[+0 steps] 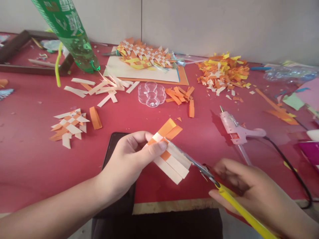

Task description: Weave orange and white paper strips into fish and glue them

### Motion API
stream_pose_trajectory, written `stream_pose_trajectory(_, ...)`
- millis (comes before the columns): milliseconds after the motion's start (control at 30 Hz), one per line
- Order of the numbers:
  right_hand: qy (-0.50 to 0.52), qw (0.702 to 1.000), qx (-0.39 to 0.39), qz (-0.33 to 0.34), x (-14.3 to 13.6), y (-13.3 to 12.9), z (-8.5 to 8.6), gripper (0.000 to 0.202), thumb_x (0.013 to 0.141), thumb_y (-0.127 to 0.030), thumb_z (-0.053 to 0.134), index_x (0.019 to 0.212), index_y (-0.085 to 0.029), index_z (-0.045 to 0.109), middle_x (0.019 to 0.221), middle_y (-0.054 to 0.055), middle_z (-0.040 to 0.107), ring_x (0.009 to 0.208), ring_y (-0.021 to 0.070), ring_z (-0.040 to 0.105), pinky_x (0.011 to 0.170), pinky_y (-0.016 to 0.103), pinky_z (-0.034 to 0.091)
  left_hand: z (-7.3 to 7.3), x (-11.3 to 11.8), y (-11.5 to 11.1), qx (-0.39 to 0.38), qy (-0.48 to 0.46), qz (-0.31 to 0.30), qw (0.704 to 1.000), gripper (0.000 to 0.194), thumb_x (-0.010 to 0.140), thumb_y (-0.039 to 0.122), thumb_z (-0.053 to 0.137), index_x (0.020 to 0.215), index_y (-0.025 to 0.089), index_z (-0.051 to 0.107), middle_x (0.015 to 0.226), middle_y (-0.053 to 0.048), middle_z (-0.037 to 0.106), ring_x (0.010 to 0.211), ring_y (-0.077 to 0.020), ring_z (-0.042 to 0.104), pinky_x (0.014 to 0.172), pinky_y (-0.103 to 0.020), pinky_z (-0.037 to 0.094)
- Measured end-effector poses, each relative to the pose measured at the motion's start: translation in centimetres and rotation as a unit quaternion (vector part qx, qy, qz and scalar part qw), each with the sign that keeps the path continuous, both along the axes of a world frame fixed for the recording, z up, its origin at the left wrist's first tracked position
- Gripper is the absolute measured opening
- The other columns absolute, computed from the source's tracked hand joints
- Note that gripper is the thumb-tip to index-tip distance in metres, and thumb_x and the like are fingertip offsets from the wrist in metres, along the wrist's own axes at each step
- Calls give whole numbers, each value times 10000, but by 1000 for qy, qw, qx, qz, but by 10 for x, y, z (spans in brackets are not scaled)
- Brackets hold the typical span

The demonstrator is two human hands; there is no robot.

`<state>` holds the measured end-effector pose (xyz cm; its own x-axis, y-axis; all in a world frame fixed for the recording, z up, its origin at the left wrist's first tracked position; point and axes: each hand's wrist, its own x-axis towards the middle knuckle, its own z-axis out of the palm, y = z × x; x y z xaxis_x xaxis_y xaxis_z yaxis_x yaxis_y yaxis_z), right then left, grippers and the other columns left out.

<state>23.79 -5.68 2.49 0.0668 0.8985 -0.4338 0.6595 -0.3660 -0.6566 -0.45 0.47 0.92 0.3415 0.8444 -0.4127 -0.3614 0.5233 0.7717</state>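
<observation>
1. Head view, hands: L hand (137,151) has orange/white woven paper piece (174,164) pinched, thumb flat on top near the checkered part, fingers behind, mostly hidden. R hand (251,187), partly blurred, curled round yellow-handled scissors (239,205); exact finger placement in loops n/a, can't tell.
2. Head view, piece loc: held up off red tabletop (50,166), approx. ctr, near front edge, btwn both hands. Scissor blades lie along its upper-R side, tips close to L thumb; how far blades are spread, or if biting paper, can't tell.
3. Head view, progress (judged): weave looks done in the checkered middle; orange ends & long white tails remain untrimmed, so cutting seems early on this one. Similar woven piece (71,124) w/ pointed ends sits to L, looks cut already. Stack of woven pieces (146,54) at back also looks finished.
4. Head view, stock left: loose white strips (109,88) & orange strips (177,95) lie unwoven, either side of clear flower-shaped tray (141,97). One folded orange strip (95,118) beside the L woven piece.
5. Head view, misc: offcut heap (224,71) back R, suggests lots of prior trimming; pink glue gun (230,124) lying R, not held. Green bottle (67,33) back L.
</observation>
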Motion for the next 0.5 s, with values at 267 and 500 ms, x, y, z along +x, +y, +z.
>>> stream_pose_trajectory(267,-25,1000,2,8,-2,-1,3,280,652,-403,711,655,-230,492,488,-74,421,402,87,423,343,194,334,-1,-1,1,11,12,-8,1000,220,793,308,766,699,146,649,702,7,697,649,-94,637,652,-205,499)
stream_pose_trajectory(500,-32,999,13,23,-1,-2,2,272,695,-430,674,675,-229,492,522,-71,402,426,88,418,376,208,384,-3,-2,1,18,15,-16,1000,229,798,313,761,700,148,636,707,10,693,650,-92,633,654,-206,501)
